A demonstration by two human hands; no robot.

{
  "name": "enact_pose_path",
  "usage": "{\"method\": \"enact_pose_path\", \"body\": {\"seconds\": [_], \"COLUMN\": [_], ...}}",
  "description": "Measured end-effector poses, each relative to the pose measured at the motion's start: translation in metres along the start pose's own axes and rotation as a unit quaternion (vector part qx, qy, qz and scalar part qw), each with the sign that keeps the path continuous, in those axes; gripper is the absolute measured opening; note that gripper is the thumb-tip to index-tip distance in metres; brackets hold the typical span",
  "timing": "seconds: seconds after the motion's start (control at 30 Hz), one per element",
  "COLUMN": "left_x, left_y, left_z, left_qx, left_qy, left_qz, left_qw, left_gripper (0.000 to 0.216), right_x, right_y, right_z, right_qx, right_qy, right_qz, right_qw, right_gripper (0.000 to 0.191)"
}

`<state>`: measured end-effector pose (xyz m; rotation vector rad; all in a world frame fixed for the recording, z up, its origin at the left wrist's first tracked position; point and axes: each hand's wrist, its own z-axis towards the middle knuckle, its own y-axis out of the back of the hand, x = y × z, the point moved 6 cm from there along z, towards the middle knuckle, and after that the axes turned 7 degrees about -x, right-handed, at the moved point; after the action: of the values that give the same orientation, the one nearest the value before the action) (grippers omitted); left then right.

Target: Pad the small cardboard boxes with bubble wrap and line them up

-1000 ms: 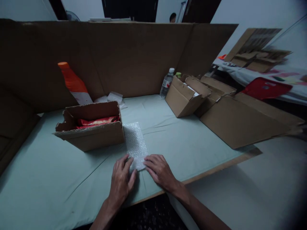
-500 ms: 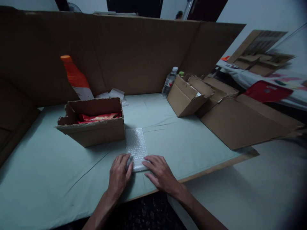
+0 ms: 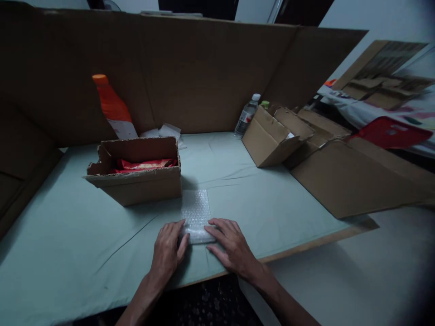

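A strip of clear bubble wrap (image 3: 196,209) lies on the pale green cloth, its near end folded or rolled into a thicker band. At the left end of that band my left hand (image 3: 168,246) grips it, fingertips on top and thumb at the near side. My right hand (image 3: 231,246) holds the right end in the same way, its thumb lower on the near side. Whether anything lies inside the band I cannot tell. Just beyond and to the left stands an open cardboard box (image 3: 152,183) with red packets (image 3: 146,165) inside.
An orange-topped bottle (image 3: 113,106) stands behind the box, beside some crumpled clear plastic (image 3: 169,130). To the right are a water bottle (image 3: 247,115) and open cardboard boxes (image 3: 268,138). A tall cardboard wall (image 3: 204,77) closes off the back. The table's edge (image 3: 306,246) runs close to my hands.
The flat stretch of bubble wrap looks shorter, its far edge nearer to my hands. Both hands keep nearly the same place and grip. The whole view has shifted slightly.
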<state>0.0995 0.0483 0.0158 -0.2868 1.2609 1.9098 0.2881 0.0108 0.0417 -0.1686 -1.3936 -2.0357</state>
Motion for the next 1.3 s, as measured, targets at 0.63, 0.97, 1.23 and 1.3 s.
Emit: {"method": "enact_pose_path", "body": {"seconds": [0.63, 0.97, 1.23, 1.3], "left_x": [0.012, 0.022, 0.005, 0.009], "left_y": [0.007, 0.005, 0.005, 0.002], "left_z": [0.007, -0.031, -0.020, -0.022], "left_qx": [-0.014, 0.012, 0.027, 0.009], "left_qy": [0.094, 0.389, 0.391, 0.380], "left_qz": [-0.019, -0.406, -0.425, -0.392], "left_qw": [0.995, 0.827, 0.816, 0.838], "left_gripper": [0.036, 0.090, 0.088, 0.080], "right_x": [0.004, 0.011, -0.010, -0.001], "right_y": [-0.016, -0.028, -0.023, -0.034], "right_z": [0.010, 0.023, 0.021, 0.022], "right_qx": [0.015, 0.020, 0.018, 0.091], "right_qy": [0.007, -0.102, -0.196, -0.202], "right_qz": [0.015, 0.214, 0.334, 0.353], "right_qw": [1.000, 0.971, 0.922, 0.909], "right_gripper": [0.036, 0.018, 0.067, 0.060]}}
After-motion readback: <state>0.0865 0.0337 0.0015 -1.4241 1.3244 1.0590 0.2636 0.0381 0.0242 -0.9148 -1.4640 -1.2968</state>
